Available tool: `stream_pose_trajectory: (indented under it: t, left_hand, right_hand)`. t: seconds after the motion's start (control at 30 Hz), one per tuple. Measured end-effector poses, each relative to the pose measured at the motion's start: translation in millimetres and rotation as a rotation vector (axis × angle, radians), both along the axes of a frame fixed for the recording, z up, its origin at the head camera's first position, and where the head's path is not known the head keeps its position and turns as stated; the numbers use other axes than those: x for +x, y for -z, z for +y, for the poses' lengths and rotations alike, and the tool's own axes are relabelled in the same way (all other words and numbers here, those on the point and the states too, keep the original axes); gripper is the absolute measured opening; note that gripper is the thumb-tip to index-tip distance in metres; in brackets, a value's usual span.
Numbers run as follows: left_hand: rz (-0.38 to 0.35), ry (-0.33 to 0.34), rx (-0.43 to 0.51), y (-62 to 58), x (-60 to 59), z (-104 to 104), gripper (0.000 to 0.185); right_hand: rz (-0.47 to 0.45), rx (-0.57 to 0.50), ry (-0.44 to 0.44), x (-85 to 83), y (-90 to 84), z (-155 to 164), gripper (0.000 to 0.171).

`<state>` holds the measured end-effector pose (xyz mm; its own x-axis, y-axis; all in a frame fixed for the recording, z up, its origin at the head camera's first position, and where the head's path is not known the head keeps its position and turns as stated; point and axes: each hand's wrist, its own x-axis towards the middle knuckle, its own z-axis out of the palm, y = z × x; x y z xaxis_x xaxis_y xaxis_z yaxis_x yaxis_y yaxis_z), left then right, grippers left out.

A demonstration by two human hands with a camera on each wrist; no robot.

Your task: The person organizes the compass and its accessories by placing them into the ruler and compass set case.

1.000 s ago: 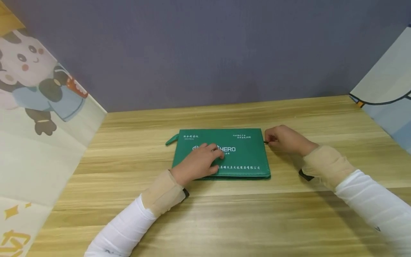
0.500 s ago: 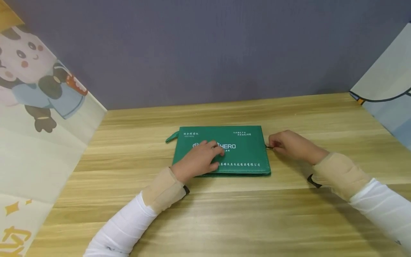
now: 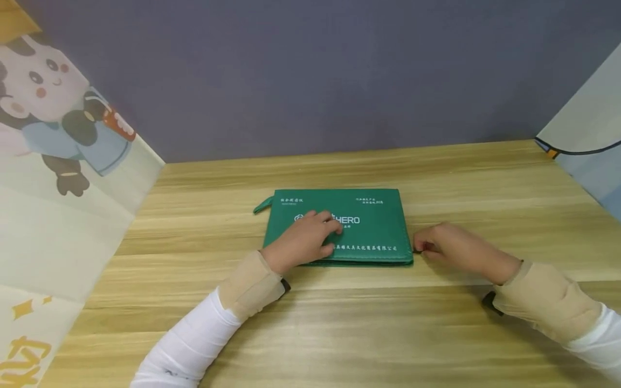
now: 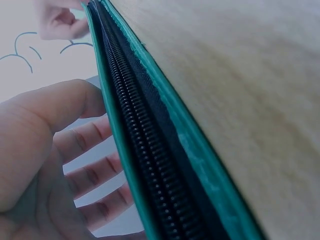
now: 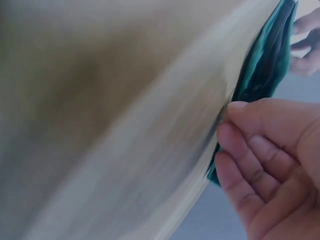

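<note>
A green zip pouch [image 3: 375, 233] with white lettering lies flat on the wooden table. My left hand [image 3: 303, 240] rests on its cover, fingertips touching the surface. At the near right corner, my right hand [image 3: 461, 250] pinches the small dark zipper pull [image 3: 417, 251] between thumb and curled forefinger. Meshed black zipper teeth [image 4: 135, 115] run along the pouch's near side in the left wrist view. The right wrist view shows the thumb and fingers [image 5: 240, 137] right at the pouch's side edge; the pull itself is hidden there.
A green strap loop [image 3: 263, 205] sticks out from the pouch's far left corner. Behind the wooden table [image 3: 349, 323] stands a grey-purple panel [image 3: 339, 75]. Side panels with cartoon prints [image 3: 73, 118] border the table left and right.
My right hand has slid the zipper pull along the pouch's right side toward me, from near the middle to the near corner. My left hand has stayed on the cover.
</note>
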<state>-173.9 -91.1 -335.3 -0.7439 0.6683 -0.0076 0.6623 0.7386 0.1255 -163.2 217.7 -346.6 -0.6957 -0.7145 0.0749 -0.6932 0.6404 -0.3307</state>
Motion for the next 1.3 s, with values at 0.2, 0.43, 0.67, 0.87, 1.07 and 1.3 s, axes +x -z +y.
stream_pose_trajectory:
  t: [0.2, 0.43, 0.67, 0.87, 1.07, 1.3]
  left_hand:
    - [-0.007, -0.001, 0.001, 1.1, -0.4, 0, 0.025]
    - [-0.006, 0.007, 0.010, 1.2, -0.5, 0, 0.025]
    - [-0.005, 0.017, 0.018, 0.4, 0.0, 0, 0.024]
    - [-0.002, 0.020, 0.010, 0.8, -1.2, 0, 0.024]
    - [0.000, 0.015, 0.012, 1.1, -1.5, 0, 0.025]
    - [-0.044, 0.039, 0.043, 0.1, -4.9, -3, 0.026]
  right_hand:
    - [-0.026, -0.045, 0.065, 21.3, 1.2, -3, 0.028]
    - [0.032, -0.037, 0.171, 44.7, 4.5, -22, 0.025]
    - [0.116, 0.016, 0.209, 55.6, 4.6, -46, 0.020]
    - [0.116, 0.010, 0.204, 53.9, 4.3, -66, 0.022]
    - [0.111, 0.001, 0.174, 50.3, 6.3, -87, 0.023]
    - [0.115, -0.009, 0.111, 46.0, 6.5, -114, 0.026]
